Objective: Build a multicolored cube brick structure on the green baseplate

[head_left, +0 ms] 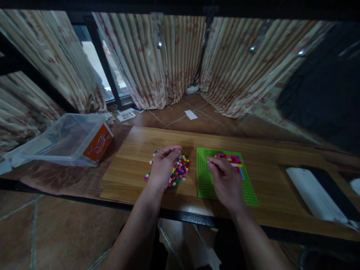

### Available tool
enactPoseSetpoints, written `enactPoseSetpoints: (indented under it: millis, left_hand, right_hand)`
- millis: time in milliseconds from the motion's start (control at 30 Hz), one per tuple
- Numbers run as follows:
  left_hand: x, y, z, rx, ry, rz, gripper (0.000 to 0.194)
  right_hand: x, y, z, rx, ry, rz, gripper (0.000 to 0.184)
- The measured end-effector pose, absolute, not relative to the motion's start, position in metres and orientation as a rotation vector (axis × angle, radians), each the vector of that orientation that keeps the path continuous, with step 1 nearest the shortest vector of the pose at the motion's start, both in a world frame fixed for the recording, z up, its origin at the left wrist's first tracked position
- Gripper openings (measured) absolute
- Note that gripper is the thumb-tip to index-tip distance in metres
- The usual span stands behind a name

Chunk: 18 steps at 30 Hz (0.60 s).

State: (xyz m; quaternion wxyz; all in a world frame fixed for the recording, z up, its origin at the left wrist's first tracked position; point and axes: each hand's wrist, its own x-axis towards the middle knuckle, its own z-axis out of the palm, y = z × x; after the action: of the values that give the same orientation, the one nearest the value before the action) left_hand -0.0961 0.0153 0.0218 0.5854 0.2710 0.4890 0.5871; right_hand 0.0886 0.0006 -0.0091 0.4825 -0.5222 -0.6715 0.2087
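Head view: left hand point(163, 165) hides some bricks point(182, 168), right hand point(227, 180) overlaps green board's point(204, 182) near edge; we can't tell either grip.

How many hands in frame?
2: the left hand over the pile of small toy bricks, the right hand over the green studded baseplate. No others show.

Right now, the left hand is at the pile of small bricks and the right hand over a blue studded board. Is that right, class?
Not quite: the head view shows the studded board is green, not blue. The left hand is at the pile of small bricks, the right hand over the board.
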Motion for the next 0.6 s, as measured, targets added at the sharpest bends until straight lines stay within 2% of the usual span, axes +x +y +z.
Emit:
enactPoseSetpoints:
  millis: [300, 600]
  left_hand:
    - [-0.056, 0.017, -0.002, 1.215, 1.330, 1.089, 0.021]
    - [-0.014, 0.004, -0.009, 1.637, 1.434, 0.807, 0.039]
  right_hand:
    - [0.150, 0.014, -0.015, -1.524, -1.410, 0.498, 0.034]
    - [0.149, 0.024, -0.013, -1.454, -1.773, 0.332, 0.020]
